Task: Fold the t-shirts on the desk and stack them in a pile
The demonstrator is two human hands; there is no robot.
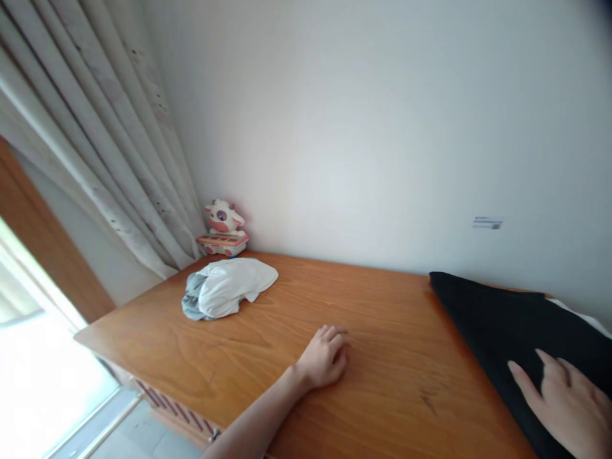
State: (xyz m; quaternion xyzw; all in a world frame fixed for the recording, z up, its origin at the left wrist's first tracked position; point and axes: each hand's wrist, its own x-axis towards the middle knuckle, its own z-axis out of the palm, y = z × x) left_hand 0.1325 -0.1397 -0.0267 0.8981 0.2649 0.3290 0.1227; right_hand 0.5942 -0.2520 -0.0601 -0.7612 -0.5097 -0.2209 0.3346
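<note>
My left hand [324,357] rests on the wooden tabletop [268,357] near its middle, fingers loosely curled and holding nothing. My right hand [567,398] lies flat with fingers spread on a black cloth [497,319] that covers the table's right side. A bunched white and grey garment [227,289] lies at the far left of the table, apart from both hands.
A small pink and white cow toy [222,229] stands in the back left corner against the white wall. Pale curtains [95,140] hang at the left. The table's left edge drops to a bright floor by a window. A small label [488,222] is stuck on the wall.
</note>
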